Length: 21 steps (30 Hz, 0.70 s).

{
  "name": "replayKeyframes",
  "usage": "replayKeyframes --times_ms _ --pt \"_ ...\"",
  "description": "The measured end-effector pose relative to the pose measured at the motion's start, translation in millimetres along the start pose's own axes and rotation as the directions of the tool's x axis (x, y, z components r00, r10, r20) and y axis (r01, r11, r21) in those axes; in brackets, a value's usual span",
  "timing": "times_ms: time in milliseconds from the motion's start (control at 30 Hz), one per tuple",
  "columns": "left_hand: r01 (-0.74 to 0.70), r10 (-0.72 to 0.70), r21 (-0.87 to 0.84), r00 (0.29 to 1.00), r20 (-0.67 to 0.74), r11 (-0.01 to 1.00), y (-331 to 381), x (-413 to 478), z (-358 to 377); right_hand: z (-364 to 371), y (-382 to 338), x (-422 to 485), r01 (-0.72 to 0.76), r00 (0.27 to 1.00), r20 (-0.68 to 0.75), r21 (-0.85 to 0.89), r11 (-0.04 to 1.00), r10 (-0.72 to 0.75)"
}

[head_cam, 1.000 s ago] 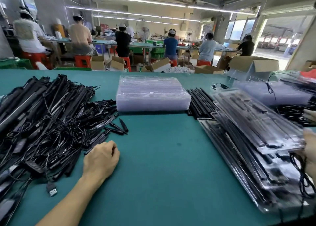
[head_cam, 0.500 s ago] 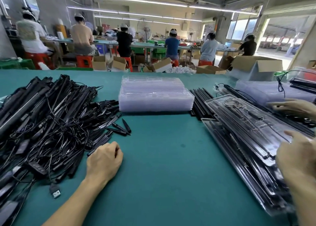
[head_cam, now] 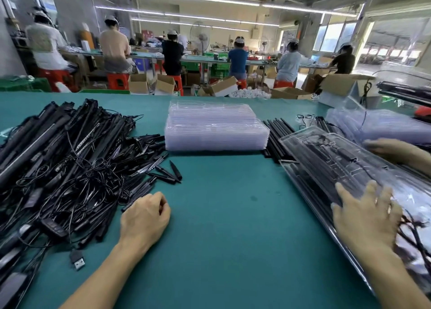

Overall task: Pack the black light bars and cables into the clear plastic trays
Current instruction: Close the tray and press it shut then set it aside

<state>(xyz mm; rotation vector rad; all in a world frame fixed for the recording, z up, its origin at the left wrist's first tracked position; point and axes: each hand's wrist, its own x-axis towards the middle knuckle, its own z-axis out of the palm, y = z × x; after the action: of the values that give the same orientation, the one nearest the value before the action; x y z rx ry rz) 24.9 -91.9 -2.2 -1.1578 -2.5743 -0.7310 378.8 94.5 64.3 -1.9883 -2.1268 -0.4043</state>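
A matte teal table carries a tangled heap of slim black light bars and thin, looping black cables on its left side, and a silver-tipped USB plug trails out at the near edge of the heap. The left hand rests on the table just beside this heap, its fingers loosely curled under and holding nothing. At the centre back stands a neat stack of empty clear plastic trays, glossy and rectangular with rounded corners. Touching its right side lies a row of straight black bars, set parallel. On the right, filled clear plastic trays lie stacked at a slant, with dark bars and coiled cables showing through the shiny, moulded plastic. The right hand lies flat on the top tray with its fingers spread wide and straight. Another person's hand touches the far end of the same stack.
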Motion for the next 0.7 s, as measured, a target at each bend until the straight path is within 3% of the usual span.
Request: replayKeyframes --times_ms 100,267,700 --pt "0.002 -0.002 0.003 1.000 0.003 1.000 0.4 -0.2 -1.0 -1.8 -5.4 10.7 -0.017 0.993 -0.113 0.166 0.986 0.036" --pt "-0.005 0.005 -0.009 1.000 0.004 1.000 2.1 -0.5 -2.9 -12.2 -11.5 29.3 -0.009 0.965 -0.249 0.266 0.964 0.078" --pt "-0.004 0.004 -0.019 1.000 0.010 1.000 1.3 0.6 -1.7 -6.9 -17.3 36.4 -0.031 0.990 -0.130 0.229 0.973 0.062"
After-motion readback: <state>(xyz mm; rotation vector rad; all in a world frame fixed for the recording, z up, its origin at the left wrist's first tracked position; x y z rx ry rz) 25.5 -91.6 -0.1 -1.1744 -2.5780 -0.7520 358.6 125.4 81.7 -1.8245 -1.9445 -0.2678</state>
